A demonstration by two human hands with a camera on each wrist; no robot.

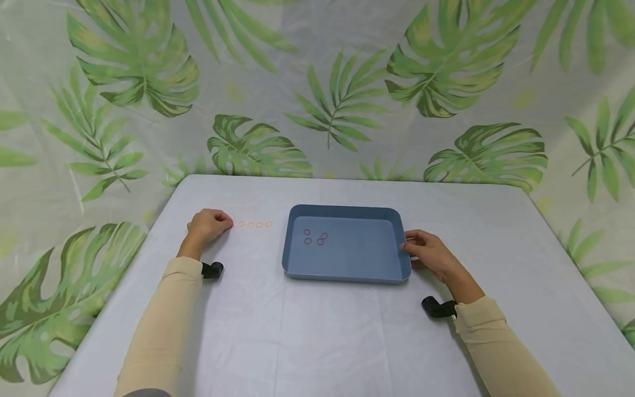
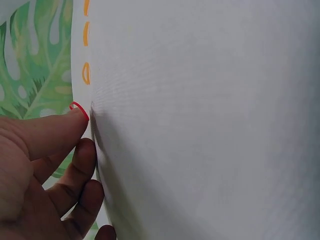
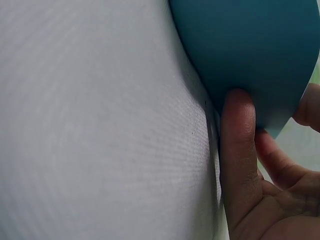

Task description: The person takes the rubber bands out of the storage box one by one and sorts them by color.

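My left hand (image 1: 207, 225) pinches a small red rubber band (image 2: 80, 109) between thumb and fingertips, low over the left part of the table. Just right of those fingertips, several orange rubber bands (image 1: 250, 225) lie in a straight row running toward the tray. A shallow blue-grey tray (image 1: 352, 259) sits mid-table. On the left half of its floor lie several red rubber bands (image 1: 320, 241). At the tray's right side my right hand (image 1: 431, 255) holds the wall, one fingertip over the rim; the right wrist view has a digit (image 3: 239, 120) pressed on the outer wall.
A white cloth covers the table (image 1: 327, 336). Behind it hangs a pale curtain (image 1: 347, 33) printed with green leaves. Black wrist cameras (image 1: 213, 270) are strapped below both hands and stick out over the cloth.
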